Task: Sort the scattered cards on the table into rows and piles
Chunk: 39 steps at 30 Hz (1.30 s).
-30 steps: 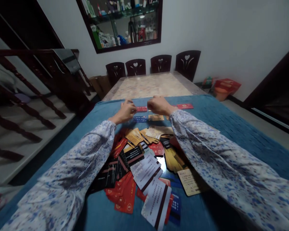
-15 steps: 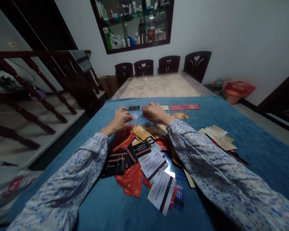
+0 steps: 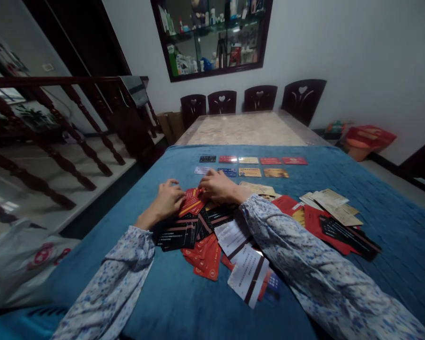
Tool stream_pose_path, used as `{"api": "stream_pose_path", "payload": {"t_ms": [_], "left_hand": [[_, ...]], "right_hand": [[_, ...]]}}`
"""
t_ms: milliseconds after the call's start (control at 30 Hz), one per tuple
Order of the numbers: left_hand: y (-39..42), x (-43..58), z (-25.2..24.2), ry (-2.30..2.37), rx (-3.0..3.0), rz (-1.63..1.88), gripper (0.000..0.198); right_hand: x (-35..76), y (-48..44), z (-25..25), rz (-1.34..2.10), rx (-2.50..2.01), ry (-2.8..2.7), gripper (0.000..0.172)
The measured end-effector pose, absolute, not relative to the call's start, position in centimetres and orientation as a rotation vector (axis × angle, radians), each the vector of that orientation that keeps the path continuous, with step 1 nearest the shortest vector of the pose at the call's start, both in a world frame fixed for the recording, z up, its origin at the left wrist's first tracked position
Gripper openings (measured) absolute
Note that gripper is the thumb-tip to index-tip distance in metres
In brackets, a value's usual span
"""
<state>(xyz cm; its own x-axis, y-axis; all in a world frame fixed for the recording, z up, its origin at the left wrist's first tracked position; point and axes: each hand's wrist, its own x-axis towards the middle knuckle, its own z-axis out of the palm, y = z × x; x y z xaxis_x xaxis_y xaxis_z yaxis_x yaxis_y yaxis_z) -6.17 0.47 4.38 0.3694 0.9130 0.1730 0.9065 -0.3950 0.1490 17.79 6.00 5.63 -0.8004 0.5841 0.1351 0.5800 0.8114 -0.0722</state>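
Observation:
A loose heap of plastic cards [image 3: 212, 236], red, black, gold and white, lies on a blue cloth [image 3: 340, 283]. Both my hands rest on the heap's far edge. My left hand [image 3: 168, 199] has its fingers curled over a red card [image 3: 191, 203]. The same red card is touched from the other side by my right hand [image 3: 217, 185], fingers bent down on it. Beyond the hands, two neat rows of cards [image 3: 250, 166] lie flat on the cloth. Both sleeves are white with blue flecks.
More cards [image 3: 335, 212] are spread to the right of the heap. Behind the cloth is a marble table top [image 3: 246, 130] with several dark chairs [image 3: 258, 98]. A wooden stair railing [image 3: 67, 127] runs along the left. A wall cabinet [image 3: 216, 38] holds bottles.
Both hands have drawn back from the far rows to the heap and now close on a red card. The view has shifted, so more cards show on the right.

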Motion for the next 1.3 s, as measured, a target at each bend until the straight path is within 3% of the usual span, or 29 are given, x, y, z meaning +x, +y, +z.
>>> {"api": "stream_pose_path", "payload": {"t_ms": [133, 533, 833, 1300], "left_hand": [[-1.1, -6.9, 4.8, 1.722, 2.565, 0.294, 0.026], [-2.6, -6.2, 5.2, 1.717, 2.551, 0.042, 0.028], [-2.8, -6.1, 4.9, 1.618, 2.632, 0.043, 0.032], [-2.1, -7.6, 5.2, 1.479, 2.531, 0.583, 0.032]], "right_hand": [[17.1, 5.4, 4.7, 0.077, -0.837, -2.895, 0.037], [17.3, 5.5, 3.8, 0.179, -0.715, -2.927, 0.032], [17.4, 6.2, 3.0, 0.248, -0.642, -2.866, 0.031], [16.6, 5.3, 3.5, 0.234, -0.908, -2.77, 0.023]]}}
